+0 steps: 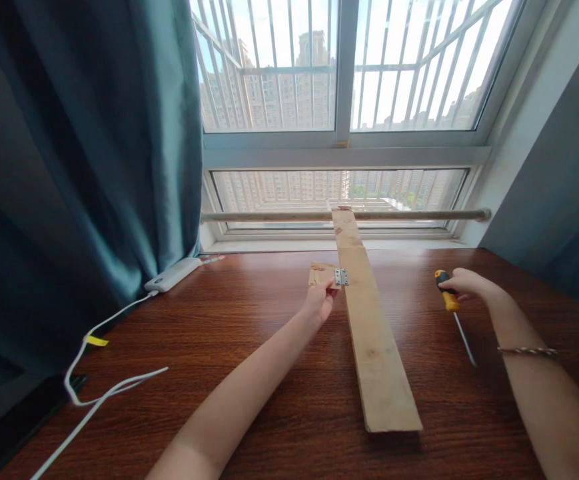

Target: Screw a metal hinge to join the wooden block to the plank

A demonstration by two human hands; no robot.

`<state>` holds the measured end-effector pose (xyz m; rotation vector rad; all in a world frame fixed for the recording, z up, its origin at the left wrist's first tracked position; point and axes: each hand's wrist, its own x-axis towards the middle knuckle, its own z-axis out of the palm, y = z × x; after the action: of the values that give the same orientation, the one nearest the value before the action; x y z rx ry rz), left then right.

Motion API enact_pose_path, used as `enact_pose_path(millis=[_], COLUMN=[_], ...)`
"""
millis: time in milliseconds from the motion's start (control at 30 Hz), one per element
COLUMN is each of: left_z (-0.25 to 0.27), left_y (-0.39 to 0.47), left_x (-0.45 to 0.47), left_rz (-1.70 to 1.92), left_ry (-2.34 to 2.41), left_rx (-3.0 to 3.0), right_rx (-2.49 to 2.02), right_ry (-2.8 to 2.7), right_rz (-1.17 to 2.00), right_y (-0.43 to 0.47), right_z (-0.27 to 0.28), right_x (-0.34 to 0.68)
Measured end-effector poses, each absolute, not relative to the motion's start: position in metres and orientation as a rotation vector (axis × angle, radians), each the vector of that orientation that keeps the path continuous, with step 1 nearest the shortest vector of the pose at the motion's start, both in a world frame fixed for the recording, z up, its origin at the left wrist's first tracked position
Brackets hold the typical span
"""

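Left hand [319, 301] pinching small wood piece [318, 274]; butt hinge [342, 277] between it and long wooden plank [375, 333]. Right hand [465, 284] grasping yellow-black screwdriver [452, 303], tip contact with tabletop [299, 413] unclear.

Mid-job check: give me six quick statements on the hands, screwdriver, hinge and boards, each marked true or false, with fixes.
1. The right hand holds the screwdriver. True.
2. The left hand grips the small wooden piece. True.
3. The hinge sits where that piece meets the long board. True.
4. The screwdriver's tip is on the hinge. False: it is well apart from it, pointing toward the near side.
5. Both hands are left of the long board. False: one is on each side.
6. The white device is right of the long board. False: the white device lies to its left.
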<state>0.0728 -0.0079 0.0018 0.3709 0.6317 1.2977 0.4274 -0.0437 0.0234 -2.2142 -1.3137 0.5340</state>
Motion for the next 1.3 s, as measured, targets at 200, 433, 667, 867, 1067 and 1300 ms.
enact_pose_path(millis=[200, 433, 667, 867, 1067, 1300], left_z=[0.003, 0.004, 0.005, 0.006, 0.004, 0.002], left_y=[-0.01, -0.011, -0.013, -0.014, -0.013, -0.013], left_x=[0.074, 0.075, 0.075, 0.075, 0.075, 0.074], left_rz=[1.297, 1.283, 1.277, 1.295, 1.291, 1.285], left_ry=[0.651, 0.648, 0.675, 0.653, 0.655, 0.634], left_rx=[0.352, 0.354, 0.333, 0.332, 0.367, 0.389], right_rx=[-1.404, -0.826, -0.929, -0.995, -0.984, -0.987], right_ry=[-0.891, -0.671, -0.775, -0.774, -0.739, -0.7], right_rz=[0.787, 0.638, 0.74, 0.81, 0.902, 0.925], right_y=[-0.069, -0.069, -0.042, -0.023, -0.016, -0.012], right_z=[0.092, 0.136, 0.122, 0.092, 0.081, 0.077], right_x=[0.396, 0.298, 0.257, 0.262, 0.276, 0.28])
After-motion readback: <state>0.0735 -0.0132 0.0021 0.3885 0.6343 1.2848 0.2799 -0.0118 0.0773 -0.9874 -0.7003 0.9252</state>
